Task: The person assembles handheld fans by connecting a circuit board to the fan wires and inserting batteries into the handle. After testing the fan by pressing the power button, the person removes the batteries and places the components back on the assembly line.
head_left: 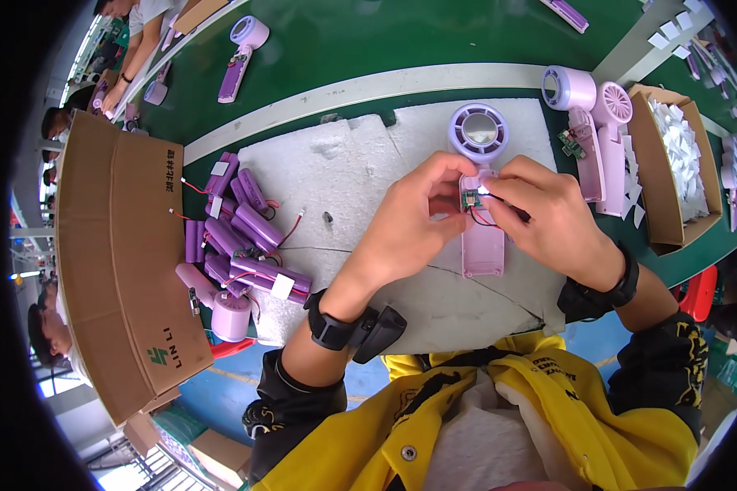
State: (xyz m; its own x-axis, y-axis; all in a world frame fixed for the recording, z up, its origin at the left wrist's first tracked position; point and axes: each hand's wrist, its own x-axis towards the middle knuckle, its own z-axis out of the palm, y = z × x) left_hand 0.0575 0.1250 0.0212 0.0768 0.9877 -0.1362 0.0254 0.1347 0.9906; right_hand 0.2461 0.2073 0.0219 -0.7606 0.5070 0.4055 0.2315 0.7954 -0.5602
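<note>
Head view, looking down: a person's two bare hands meet over a pink and lilac handheld fan (483,252), which lies on a white foam sheet (348,168) on a green tabletop (401,41). The fan sits right of the middle, its round head pointing away from the person and its opened handle toward them.

The left hand (413,219) is at the left side of the handle, partly open, its fingers bent. Its index finger reaches the top of the handle, with the thumb lower down and a gap between them; whether it grips the fan cannot be told.

The right hand (558,214) comes in from the right, fingers curled, thumb and index finger nearly closed beside a small green circuit board (471,199) in the handle. Whether anything is pinched between those fingertips is hidden. Red and black wires (484,219) run just below the board.

To the left, purple battery cells (258,227) with wires lie in a loose heap, next to a big cardboard box (131,254). To the right are more fan parts (610,155) and a smaller open carton (645,168) full of white pieces (678,155).
</note>
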